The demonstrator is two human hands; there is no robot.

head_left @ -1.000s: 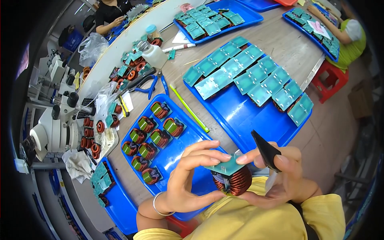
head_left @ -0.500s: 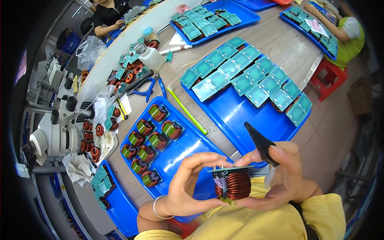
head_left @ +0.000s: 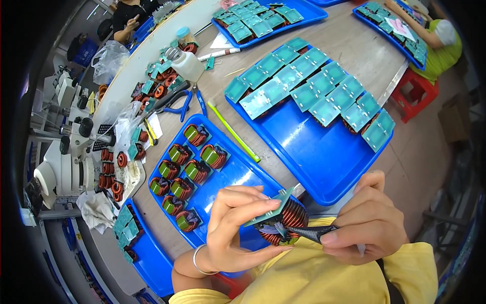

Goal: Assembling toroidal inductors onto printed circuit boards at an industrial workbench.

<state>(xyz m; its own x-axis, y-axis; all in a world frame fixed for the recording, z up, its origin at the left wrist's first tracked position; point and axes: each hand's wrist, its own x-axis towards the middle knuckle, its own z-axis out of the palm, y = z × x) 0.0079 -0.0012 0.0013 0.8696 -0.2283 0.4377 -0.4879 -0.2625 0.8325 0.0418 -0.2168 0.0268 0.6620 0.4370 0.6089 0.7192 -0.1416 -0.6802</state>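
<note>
My left hand (head_left: 238, 228) grips a copper-wound coil (head_left: 289, 219) with a small green board on top, held close to my chest over the near blue tray (head_left: 230, 175). My right hand (head_left: 372, 220) holds black pliers (head_left: 310, 233), whose tips touch the coil's underside. Several finished coils (head_left: 185, 169) with green tops lie on their sides in that tray's left half.
A larger blue tray (head_left: 324, 152) on the right holds rows of green boards (head_left: 309, 83). A green stick (head_left: 234, 133) and blue-handled cutters (head_left: 178, 101) lie between trays. A white bottle (head_left: 186, 63), loose coils and a microscope (head_left: 68, 152) stand left. Other people work at the far side.
The coil has tilted from board-up to slanted, and my right hand swung the pliers down from pointing upward to lying level against the coil.
</note>
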